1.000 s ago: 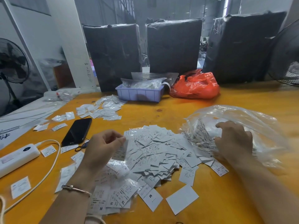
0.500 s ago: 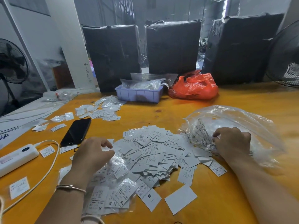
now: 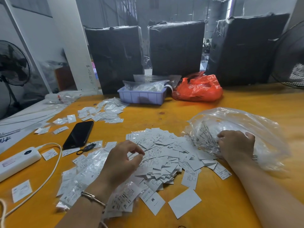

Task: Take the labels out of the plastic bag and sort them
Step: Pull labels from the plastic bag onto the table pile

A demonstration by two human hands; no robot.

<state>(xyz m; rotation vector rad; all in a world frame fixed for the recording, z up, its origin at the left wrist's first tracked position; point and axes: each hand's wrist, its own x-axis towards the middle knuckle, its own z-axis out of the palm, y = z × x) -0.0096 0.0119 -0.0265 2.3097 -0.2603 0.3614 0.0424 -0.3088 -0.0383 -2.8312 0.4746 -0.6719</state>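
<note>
Nearest the person: loose white paper rectangles on the orange desk [image 3: 246, 106], one blank [image 3: 184, 203], one printed "M" [image 3: 152, 201]. Left hand [image 3: 120, 163] hovers over the label pile [image 3: 164, 153], thin metal bangle [image 3: 93, 197] on the wrist; fingers [image 3: 138, 151] curled, thumb and forefinger nearly closed, can't tell if a label is pinched between them. Pile is a flat sprawl of small white printed tags, size letters S, M, XL readable, some sleeved in crinkly clear film on the left side. Right hand [image 3: 236, 147] rests at the mouth of the clear plastic bag [image 3: 256, 129], fingers bent down into the bunched film and labels at the opening; a firm grip isn't clear. Bag lies on its side right of the pile, thin, glossy, wrinkled, more printed labels inside. Left edge: white power strip [image 3: 18, 161] with cream cable [image 3: 49, 175], black phone [image 3: 78, 134] face up, scattered single tags. Further back: a second smaller heap of sleeved labels [image 3: 105, 112]. Behind it a lilac ribbed plastic bin [image 3: 141, 97] holding clear bags of what look like more labels, and beside it a crumpled orange plastic bag [image 3: 197, 88], contents hidden. Far edge: three upright black film-wrapped bundles [image 3: 176, 46]; black fans at both sides.
</note>
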